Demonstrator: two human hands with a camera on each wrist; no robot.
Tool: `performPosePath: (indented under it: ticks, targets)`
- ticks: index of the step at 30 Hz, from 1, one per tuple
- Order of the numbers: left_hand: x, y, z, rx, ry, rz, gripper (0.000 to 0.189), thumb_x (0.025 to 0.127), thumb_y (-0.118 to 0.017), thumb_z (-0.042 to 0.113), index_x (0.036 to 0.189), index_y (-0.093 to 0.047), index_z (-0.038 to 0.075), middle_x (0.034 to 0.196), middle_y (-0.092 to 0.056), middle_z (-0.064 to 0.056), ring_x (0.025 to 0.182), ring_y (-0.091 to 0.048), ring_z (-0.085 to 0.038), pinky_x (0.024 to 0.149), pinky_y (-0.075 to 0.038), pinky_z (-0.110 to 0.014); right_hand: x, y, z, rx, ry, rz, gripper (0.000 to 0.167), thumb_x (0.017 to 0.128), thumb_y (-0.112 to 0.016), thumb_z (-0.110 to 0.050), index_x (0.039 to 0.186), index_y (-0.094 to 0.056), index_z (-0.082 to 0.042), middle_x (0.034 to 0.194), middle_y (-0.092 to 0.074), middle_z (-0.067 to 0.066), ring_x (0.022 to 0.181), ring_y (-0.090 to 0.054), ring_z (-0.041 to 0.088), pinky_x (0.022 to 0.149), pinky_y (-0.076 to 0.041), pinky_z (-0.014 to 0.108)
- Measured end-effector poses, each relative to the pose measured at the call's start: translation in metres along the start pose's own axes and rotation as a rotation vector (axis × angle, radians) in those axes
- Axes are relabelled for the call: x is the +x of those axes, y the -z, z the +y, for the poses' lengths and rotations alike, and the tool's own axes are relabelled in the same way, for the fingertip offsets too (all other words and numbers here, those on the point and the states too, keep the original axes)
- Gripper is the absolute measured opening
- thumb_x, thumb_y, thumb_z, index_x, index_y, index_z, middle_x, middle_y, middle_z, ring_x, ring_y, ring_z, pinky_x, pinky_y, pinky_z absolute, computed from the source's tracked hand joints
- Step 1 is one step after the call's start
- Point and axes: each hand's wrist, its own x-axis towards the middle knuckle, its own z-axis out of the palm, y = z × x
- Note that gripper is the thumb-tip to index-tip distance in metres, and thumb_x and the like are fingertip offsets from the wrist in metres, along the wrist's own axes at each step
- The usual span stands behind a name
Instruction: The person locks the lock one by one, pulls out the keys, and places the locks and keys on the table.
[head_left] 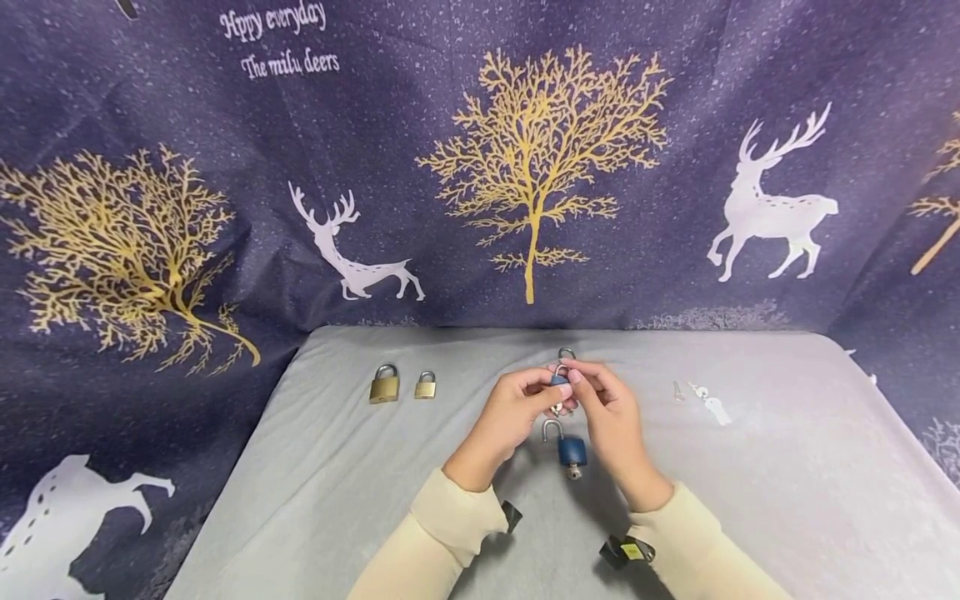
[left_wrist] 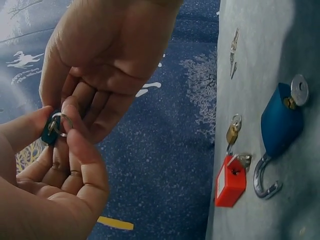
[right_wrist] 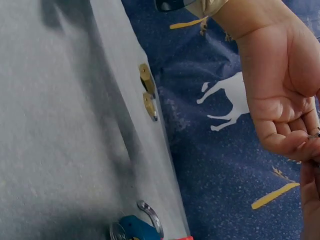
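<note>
Both hands meet above the table around a small blue padlock (left_wrist: 48, 134), which has a key ring at its keyed end and its shackle pointing away in the head view. My left hand (head_left: 508, 417) pinches the padlock's body between thumb and fingers. From the other side, my right hand (head_left: 611, 408) grips it with curled fingers that partly hide it. Below the hands lies a larger blue padlock (head_left: 572, 451), its shackle swung out and a key in it. A red padlock (left_wrist: 230, 186) with a key lies behind the hands.
Two brass padlocks, a larger one (head_left: 384, 389) and a smaller one (head_left: 425, 389), stand at the left with closed shackles. Loose keys (head_left: 716, 410) lie at the right. A small brass padlock (left_wrist: 233, 132) lies beside the red one. Patterned cloth (head_left: 360, 150) hangs behind the grey table (head_left: 322, 500).
</note>
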Motion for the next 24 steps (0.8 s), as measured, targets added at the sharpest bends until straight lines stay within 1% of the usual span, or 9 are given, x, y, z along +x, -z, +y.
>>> performPosePath:
  ticks: [2, 6, 11, 13, 17, 19, 21, 23, 24]
  targets:
    - [0.0, 0.001, 0.001, 0.002, 0.004, -0.002, 0.022, 0.095, -0.068, 0.007, 0.101, -0.068, -0.014, 0.087, -0.075, -0.014, 0.076, -0.069, -0.01, 0.068, -0.055, -0.02, 0.0, 0.0, 0.001, 0.0, 0.009, -0.012, 0.025, 0.102, -0.057, -0.004, 0.121, -0.065, 0.009, 0.104, -0.075, -0.012, 0.087, -0.068, 0.001, 0.077, -0.056, 0.017]
    - [0.001, 0.004, 0.001, 0.039, 0.015, -0.006, 0.023, 0.094, -0.068, 0.009, 0.101, -0.069, -0.013, 0.089, -0.075, -0.015, 0.076, -0.068, -0.009, 0.07, -0.055, -0.023, 0.002, 0.0, 0.001, 0.02, 0.02, -0.038, 0.025, 0.101, -0.057, -0.003, 0.122, -0.064, 0.01, 0.106, -0.074, -0.01, 0.084, -0.067, 0.001, 0.074, -0.056, 0.017]
    - [0.001, 0.007, 0.001, 0.091, 0.04, -0.002, 0.025, 0.094, -0.067, 0.011, 0.108, -0.07, -0.01, 0.096, -0.073, -0.01, 0.079, -0.063, -0.005, 0.075, -0.055, -0.027, 0.003, 0.001, 0.002, 0.007, 0.011, -0.081, 0.028, 0.103, -0.055, -0.005, 0.126, -0.063, 0.008, 0.113, -0.073, -0.008, 0.095, -0.068, 0.003, 0.08, -0.057, 0.019]
    - [0.001, 0.008, 0.001, 0.095, 0.049, -0.008, 0.026, 0.095, -0.065, 0.011, 0.112, -0.07, -0.008, 0.101, -0.072, -0.01, 0.083, -0.062, -0.007, 0.076, -0.055, -0.026, 0.003, 0.002, 0.001, -0.005, 0.006, -0.096, 0.029, 0.103, -0.055, -0.005, 0.129, -0.063, 0.005, 0.117, -0.073, -0.004, 0.1, -0.068, 0.004, 0.084, -0.057, 0.02]
    - [0.0, 0.009, 0.002, 0.08, 0.047, -0.013, 0.029, 0.096, -0.064, 0.011, 0.117, -0.069, -0.008, 0.112, -0.07, -0.014, 0.09, -0.063, -0.012, 0.08, -0.056, -0.026, 0.003, 0.005, 0.001, -0.023, -0.004, -0.122, 0.033, 0.101, -0.056, -0.003, 0.134, -0.061, 0.001, 0.125, -0.07, 0.014, 0.106, -0.067, 0.005, 0.089, -0.056, 0.019]
    - [0.001, 0.01, 0.002, 0.065, 0.053, 0.004, 0.029, 0.096, -0.065, 0.011, 0.118, -0.069, -0.008, 0.111, -0.069, -0.014, 0.089, -0.064, -0.011, 0.083, -0.058, -0.03, 0.004, 0.006, 0.001, -0.048, -0.012, -0.138, 0.036, 0.101, -0.056, -0.002, 0.137, -0.059, -0.001, 0.129, -0.066, 0.02, 0.109, -0.065, 0.005, 0.09, -0.055, 0.018]
    - [0.001, 0.01, 0.001, 0.051, 0.059, 0.037, 0.029, 0.095, -0.067, 0.012, 0.117, -0.07, -0.007, 0.108, -0.07, -0.012, 0.087, -0.065, -0.01, 0.084, -0.059, -0.032, 0.004, 0.007, 0.0, -0.064, -0.038, -0.152, 0.039, 0.1, -0.056, -0.002, 0.139, -0.056, -0.001, 0.131, -0.063, 0.023, 0.111, -0.063, 0.005, 0.091, -0.053, 0.017]
    - [0.002, 0.011, 0.0, 0.041, 0.063, 0.077, 0.029, 0.094, -0.068, 0.012, 0.117, -0.07, -0.005, 0.105, -0.07, -0.01, 0.085, -0.065, -0.007, 0.086, -0.06, -0.036, 0.005, 0.008, 0.0, -0.077, -0.088, -0.161, 0.039, 0.1, -0.056, -0.003, 0.138, -0.053, 0.0, 0.127, -0.062, 0.018, 0.108, -0.062, 0.006, 0.088, -0.054, 0.017]
    - [0.003, 0.012, 0.0, 0.037, 0.06, 0.097, 0.028, 0.094, -0.069, 0.012, 0.116, -0.071, -0.005, 0.103, -0.071, -0.008, 0.084, -0.065, -0.006, 0.085, -0.06, -0.035, 0.006, 0.007, 0.001, -0.079, -0.117, -0.166, 0.036, 0.1, -0.057, -0.003, 0.136, -0.053, 0.001, 0.123, -0.063, 0.015, 0.105, -0.063, 0.007, 0.086, -0.054, 0.018]
